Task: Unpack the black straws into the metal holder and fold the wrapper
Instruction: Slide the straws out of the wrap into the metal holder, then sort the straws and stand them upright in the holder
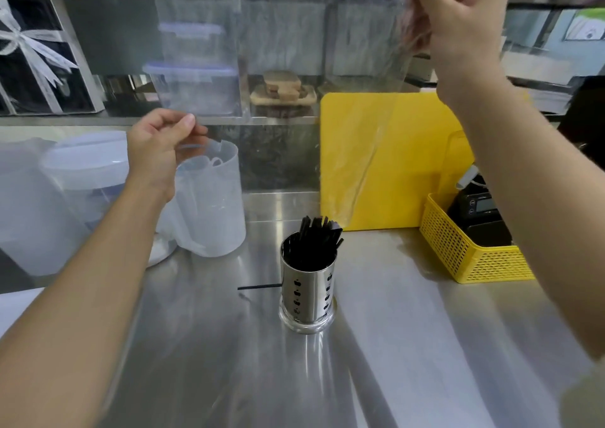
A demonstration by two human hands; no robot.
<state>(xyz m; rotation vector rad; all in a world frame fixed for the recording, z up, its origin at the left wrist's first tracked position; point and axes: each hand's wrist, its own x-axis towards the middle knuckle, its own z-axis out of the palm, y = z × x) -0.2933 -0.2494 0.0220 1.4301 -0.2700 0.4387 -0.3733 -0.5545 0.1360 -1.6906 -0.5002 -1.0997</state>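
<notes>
Forearms reach over the steel counter (pixel 393 345) on either side of the metal holder (pixel 307 283), where the black straws (pixel 319 236) already stand, except one stray straw (pixel 258 286) lying flat just left of its base. Above the holder the clear wrapper (pixel 294 34) hangs spread out, with the right hand (pixel 458 24) clenching its top corner high to the right and the left hand (pixel 160 146) pinching a lower corner to the left. Unpacking looks nearly finished; the next move likely calls for bringing the film's corners together to fold it, and collecting the stray.
</notes>
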